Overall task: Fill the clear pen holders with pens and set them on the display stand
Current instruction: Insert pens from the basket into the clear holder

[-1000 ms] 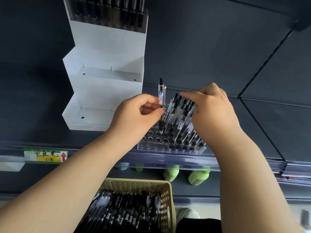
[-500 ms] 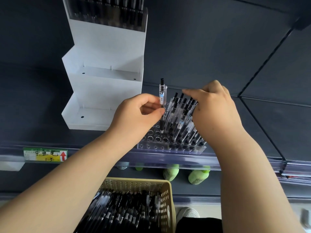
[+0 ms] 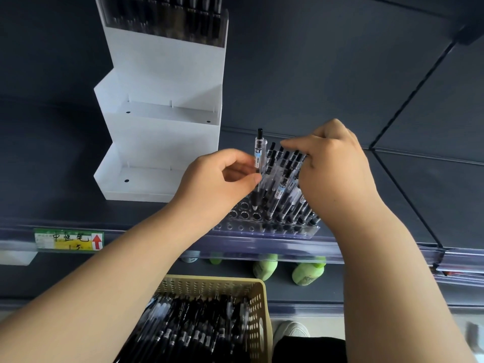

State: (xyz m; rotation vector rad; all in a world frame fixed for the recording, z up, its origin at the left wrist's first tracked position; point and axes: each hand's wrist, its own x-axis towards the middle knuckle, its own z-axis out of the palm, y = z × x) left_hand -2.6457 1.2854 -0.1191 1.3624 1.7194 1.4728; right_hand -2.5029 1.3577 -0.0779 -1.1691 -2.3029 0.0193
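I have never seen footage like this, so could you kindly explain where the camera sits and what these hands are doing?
There is no machine: a person wears one camera on the head, looking down at their own hands. The left hand pinches one pen upright over the clear holder on the shelf. The right hand grips the leaning pens already standing in it. The white stand sits behind, to the left. A basket below holds more pens.
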